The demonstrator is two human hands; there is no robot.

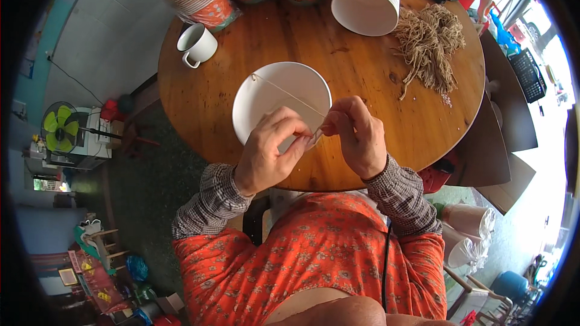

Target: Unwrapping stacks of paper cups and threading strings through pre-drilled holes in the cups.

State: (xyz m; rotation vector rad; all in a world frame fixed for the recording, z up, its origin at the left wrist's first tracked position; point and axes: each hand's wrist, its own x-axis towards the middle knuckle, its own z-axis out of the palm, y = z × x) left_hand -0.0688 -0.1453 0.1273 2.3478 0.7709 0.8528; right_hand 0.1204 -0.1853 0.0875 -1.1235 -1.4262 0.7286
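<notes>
A white round paper tub stands before me on the table, its white inside facing up. From a spot near its far left rim a thin tan string runs taut across the opening to my fingers. My left hand is closed, thumb and forefinger pinching the string over the tub's near right rim. Just to the right, my right hand also pinches the string, its fingertips almost touching those of the left. The fingers partly hide the string's end. A tangled bundle of tan strings lies at the table's far right.
The round wooden table carries a white enamel mug at the left. Along the back are a stack of white tubs and wrapped red-patterned stacks. Cardboard boxes stand right; a green-bladed fan stands left.
</notes>
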